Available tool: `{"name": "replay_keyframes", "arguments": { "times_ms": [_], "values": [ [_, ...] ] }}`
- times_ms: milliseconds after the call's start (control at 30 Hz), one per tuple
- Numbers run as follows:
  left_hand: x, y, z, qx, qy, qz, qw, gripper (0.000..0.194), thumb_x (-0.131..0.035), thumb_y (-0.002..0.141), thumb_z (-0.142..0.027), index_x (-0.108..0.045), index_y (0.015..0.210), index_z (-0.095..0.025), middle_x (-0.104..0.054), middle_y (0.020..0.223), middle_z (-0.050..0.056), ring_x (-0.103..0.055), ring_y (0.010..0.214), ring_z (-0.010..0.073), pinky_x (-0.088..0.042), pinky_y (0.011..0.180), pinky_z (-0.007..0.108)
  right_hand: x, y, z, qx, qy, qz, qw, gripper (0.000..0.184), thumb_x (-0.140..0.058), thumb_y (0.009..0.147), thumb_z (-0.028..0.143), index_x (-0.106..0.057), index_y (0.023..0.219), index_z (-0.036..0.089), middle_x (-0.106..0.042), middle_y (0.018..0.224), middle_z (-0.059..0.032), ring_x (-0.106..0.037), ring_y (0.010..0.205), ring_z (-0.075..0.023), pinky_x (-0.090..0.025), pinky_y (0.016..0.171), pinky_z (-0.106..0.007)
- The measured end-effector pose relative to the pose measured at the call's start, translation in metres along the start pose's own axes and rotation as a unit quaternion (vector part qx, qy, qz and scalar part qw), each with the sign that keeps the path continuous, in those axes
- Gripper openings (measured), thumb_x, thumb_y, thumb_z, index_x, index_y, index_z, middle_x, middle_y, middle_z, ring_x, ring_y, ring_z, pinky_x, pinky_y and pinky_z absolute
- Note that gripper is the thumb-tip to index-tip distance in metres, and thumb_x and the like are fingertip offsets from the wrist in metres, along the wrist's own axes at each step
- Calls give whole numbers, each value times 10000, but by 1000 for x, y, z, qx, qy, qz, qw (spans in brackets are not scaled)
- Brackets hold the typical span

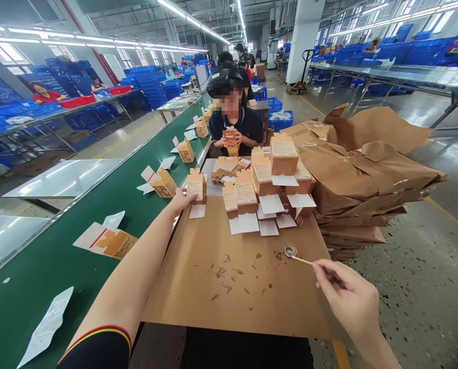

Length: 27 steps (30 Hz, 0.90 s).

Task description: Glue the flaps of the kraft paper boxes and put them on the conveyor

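My left hand [181,199] reaches forward and grips a small upright brown carton [196,185] with its white flap hanging open, at the left edge of a brown paper sheet [232,287]. My right hand [346,294] is closed in a pinch on a thin stick with a small metal ring at its tip [290,251], which rests on the paper. A cluster of several similar open cartons [265,179] stands just beyond, between the two hands.
A green conveyor belt [60,271] runs along the left with several cartons and white bags lying on it. A stack of brown paper sacks [367,169] lies to the right. A person in a dark shirt [232,123] sits opposite holding a carton. Blue crates fill the background.
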State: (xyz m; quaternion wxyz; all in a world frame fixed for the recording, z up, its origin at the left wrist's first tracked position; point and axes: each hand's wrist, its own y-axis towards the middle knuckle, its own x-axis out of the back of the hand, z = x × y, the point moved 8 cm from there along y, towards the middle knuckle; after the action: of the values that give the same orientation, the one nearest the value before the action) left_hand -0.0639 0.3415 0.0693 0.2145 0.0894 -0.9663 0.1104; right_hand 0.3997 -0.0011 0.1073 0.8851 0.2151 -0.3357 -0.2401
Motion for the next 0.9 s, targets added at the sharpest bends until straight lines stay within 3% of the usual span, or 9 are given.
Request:
{"name": "replay_keyframes", "arguments": {
  "times_ms": [133,233,333,433,567,633,767,900],
  "values": [
    [16,-59,31,7,-101,-25,995,857,-1069,742,-268,-582,1447,-239,-867,1353,168,-877,1179,310,-708,1085,489,-23,20,-13,30,-43,34,998,393,-679,1173,503,-841,886,288,-817,772,-46,-739,598,-202,-649,617,-309],
    [18,-127,58,-13,-204,2,979,869,-1142,604,-387,-724,1351,-234,-880,1415,164,-833,1394,407,-680,1211,556,-38,22,-23,29,-54,63,996,419,-639,1185,505,-828,882,284,-809,768,-42,-730,605,-200,-630,632,-313],
    [1,-196,84,13,-242,72,967,782,-1177,597,-518,-856,1240,-209,-905,1406,205,-804,1459,513,-649,1270,647,-47,22,-31,30,-54,77,995,437,-621,1188,505,-821,871,281,-803,753,-32,-730,602,-196,-610,632,-317],
    [-32,-241,98,54,-246,143,957,758,-1186,632,-541,-884,1234,-194,-905,1413,234,-833,1410,535,-652,1262,686,-47,22,-33,37,-51,87,994,422,-630,1182,496,-823,875,280,-805,755,-27,-736,605,-195,-600,629,-321],
    [-65,-248,98,71,-254,132,956,834,-1224,549,-541,-830,1207,-214,-915,1385,215,-848,1385,508,-662,1248,673,-36,11,-19,31,-39,50,998,312,-698,1167,429,-859,949,274,-841,831,-49,-768,651,-209,-654,682,-331],
    [-73,-242,97,68,-260,117,956,869,-1234,516,-533,-803,1206,-227,-908,1401,205,-842,1398,494,-662,1247,662,-42,-5,-3,20,4,52,998,255,-734,1159,389,-876,979,278,-842,833,-42,-764,634,-204,-664,653,-324],
    [-79,-237,96,53,-254,141,955,846,-1234,537,-500,-778,1196,-225,-910,1358,199,-855,1357,479,-682,1203,639,-99,-49,37,10,121,164,979,267,-705,1170,299,-863,957,273,-807,796,-20,-751,642,-174,-642,631,-264],
    [-80,-239,95,29,-250,158,955,814,-1229,561,-470,-752,1175,-230,-915,1298,172,-875,1295,448,-704,1154,596,-143,-70,50,20,146,184,972,296,-654,1163,230,-807,912,256,-737,747,2,-684,607,-139,-586,615,-222]
  ]
}}
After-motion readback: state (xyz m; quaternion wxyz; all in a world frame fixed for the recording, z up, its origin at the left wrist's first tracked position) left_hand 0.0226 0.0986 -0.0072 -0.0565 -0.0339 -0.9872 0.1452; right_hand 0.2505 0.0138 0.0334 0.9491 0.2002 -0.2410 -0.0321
